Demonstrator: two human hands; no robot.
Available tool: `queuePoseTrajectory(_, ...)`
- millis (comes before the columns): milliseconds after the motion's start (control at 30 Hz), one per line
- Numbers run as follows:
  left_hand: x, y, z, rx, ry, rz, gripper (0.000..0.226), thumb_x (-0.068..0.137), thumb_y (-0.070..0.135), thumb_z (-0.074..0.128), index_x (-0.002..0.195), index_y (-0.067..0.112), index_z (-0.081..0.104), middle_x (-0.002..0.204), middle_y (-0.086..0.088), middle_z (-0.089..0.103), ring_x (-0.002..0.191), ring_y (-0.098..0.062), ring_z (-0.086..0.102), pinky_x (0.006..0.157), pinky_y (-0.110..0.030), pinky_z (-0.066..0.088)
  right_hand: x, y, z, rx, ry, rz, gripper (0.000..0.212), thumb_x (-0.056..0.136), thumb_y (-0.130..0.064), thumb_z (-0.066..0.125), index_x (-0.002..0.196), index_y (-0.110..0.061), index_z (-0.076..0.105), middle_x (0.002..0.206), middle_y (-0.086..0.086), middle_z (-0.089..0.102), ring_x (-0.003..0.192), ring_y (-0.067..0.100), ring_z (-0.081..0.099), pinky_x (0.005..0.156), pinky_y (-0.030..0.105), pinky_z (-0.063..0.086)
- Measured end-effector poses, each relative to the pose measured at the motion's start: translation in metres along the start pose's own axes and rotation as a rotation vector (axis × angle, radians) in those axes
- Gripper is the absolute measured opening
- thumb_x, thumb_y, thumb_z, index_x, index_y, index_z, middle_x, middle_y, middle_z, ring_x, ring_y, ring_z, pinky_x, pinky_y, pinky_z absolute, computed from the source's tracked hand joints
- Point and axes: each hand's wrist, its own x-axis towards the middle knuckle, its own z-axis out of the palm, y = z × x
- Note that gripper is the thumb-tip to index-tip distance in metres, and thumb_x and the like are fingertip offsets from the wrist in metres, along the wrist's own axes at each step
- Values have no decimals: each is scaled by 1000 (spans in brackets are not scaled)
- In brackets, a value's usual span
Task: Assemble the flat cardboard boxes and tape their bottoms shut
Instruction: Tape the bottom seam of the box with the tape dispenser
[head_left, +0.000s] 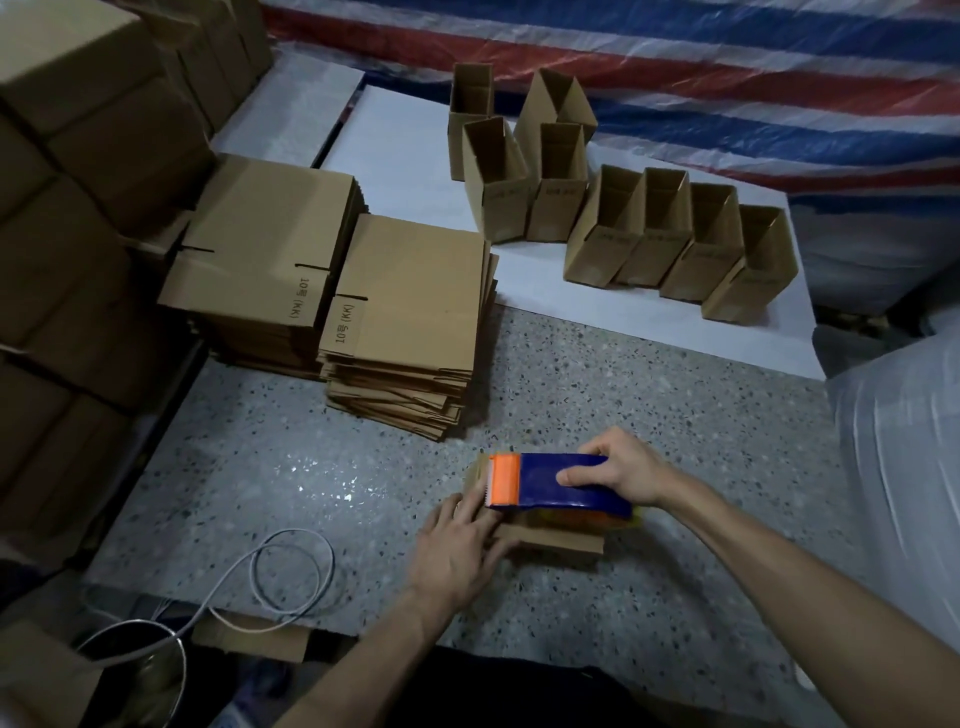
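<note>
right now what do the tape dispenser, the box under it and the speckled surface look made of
Tape dispenser: glossy plastic, probably; blue and orange with sheen. Box: matte brown cardboard, raw cut edge. Speckled surface: polished terrazzo-like stone, seemingly; grey flecks, light glare.

One wide-angle view is taken from the head, aimed forward and downward; the left hand (457, 551) and right hand (618, 473) are seen close below.

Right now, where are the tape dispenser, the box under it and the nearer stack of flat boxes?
tape dispenser (540, 483): head view, blue body.
box under it (550, 541): head view, near edge.
nearer flat stack (410, 291): head view, top sheet.
</note>
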Motion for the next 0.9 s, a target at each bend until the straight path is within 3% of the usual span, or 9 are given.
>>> queuePoseTrajectory(100,4,-3,2,-175,-62,0,52,97,65,31,146,48,37,163,15,19,148,-21,19,119,-49,26,2,-2,1,-25,-22,12,32,85,-42,77,61,-22,71,60,-3,68,52,5,58,50,14,39)
queuePoseTrajectory(200,8,-5,-7,-799,-98,-49,38,94,31,53,120,57,64,159,28,21,148,-14,18,122,-48,19,0,-2,2,-69,-12,4,34,84,-42,77,60,-20,70,55,-5,66,49,3,56,49,14,38)
queuePoseTrajectory(267,10,-3,-17,-1181,-107,-125,38,85,32,52,114,46,73,156,28,32,146,-8,29,120,-44,24,-1,1,3,-83,6,0,36,84,-42,78,62,-14,71,54,-5,64,48,3,55,51,17,38)
queuePoseTrajectory(367,11,1,-30,-1470,-109,-220,43,84,45,52,119,35,74,148,23,49,138,-3,43,112,-31,33,-3,0,3,-61,1,5,33,81,-45,78,61,-19,72,54,-5,65,48,3,56,51,16,38)
queuePoseTrajectory(433,11,2,-34,-1505,-72,-274,36,89,48,58,120,37,73,140,21,57,130,3,50,108,-25,36,-4,-3,3,-44,-3,8,33,76,-53,75,57,-26,71,53,-6,65,47,3,55,51,17,37)
queuePoseTrajectory(533,13,1,-36,-1444,-30,-293,22,97,24,59,104,23,81,128,27,63,116,15,54,86,-11,46,-6,-7,4,-13,-11,-17,28,75,-53,71,54,-35,70,50,-11,62,44,-1,52,48,11,34)
queuePoseTrajectory(633,14,3,-38,-1434,21,-346,22,96,17,62,88,20,82,119,25,69,104,13,62,70,-5,49,-6,-9,4,1,-14,-34,26,78,-51,71,54,-41,70,49,-13,61,43,-1,52,46,9,32)
queuePoseTrajectory(767,20,4,-43,-1390,75,-378,27,95,14,64,72,16,79,112,11,74,94,1,70,67,-11,51,-4,-8,3,42,-5,-16,28,76,-54,72,54,-36,71,49,-8,61,43,3,51,47,16,32)
queuePoseTrajectory(900,30,-1,-47,-1318,95,-451,29,93,12,66,67,18,77,94,5,78,96,-11,70,73,-20,47,-3,-10,2,25,-13,-12,33,82,-53,75,54,-35,70,51,-6,62,45,4,53,47,16,33)
